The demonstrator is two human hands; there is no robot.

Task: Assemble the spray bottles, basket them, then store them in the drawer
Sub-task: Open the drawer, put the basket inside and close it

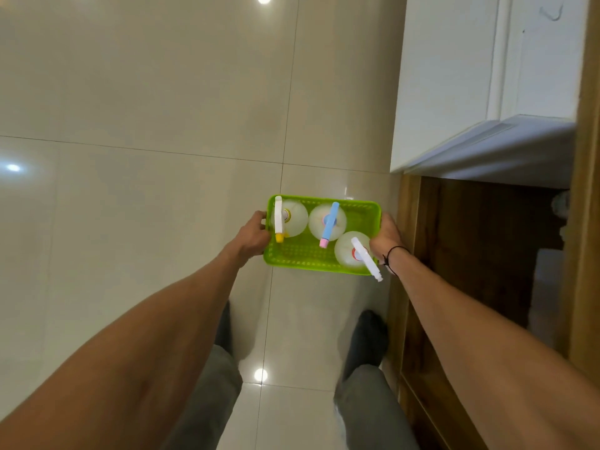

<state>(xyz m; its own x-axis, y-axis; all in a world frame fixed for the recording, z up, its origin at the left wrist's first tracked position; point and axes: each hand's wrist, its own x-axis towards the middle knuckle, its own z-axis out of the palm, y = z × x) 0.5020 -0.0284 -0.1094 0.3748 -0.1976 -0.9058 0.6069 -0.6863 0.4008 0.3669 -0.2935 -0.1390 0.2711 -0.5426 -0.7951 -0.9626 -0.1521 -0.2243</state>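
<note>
A bright green perforated basket (302, 254) hangs in the air above the tiled floor, held level. My left hand (255, 235) grips its left end and my right hand (386, 238) grips its right end. Three clear spray bottles stand upright inside. The left bottle (297, 219) has a white head with a yellow nozzle. The middle bottle (337, 227) carries a blue head with a pink nozzle. The right bottle (345, 256) has an all-white head that sticks out over the basket's near rim.
An open wooden drawer (480, 241) with a dark brown bottom lies just right of the basket, with pale objects at its far right side. A white cabinet front (454, 76) stands above it. Glossy beige floor tiles (146, 125) spread left. My legs are below.
</note>
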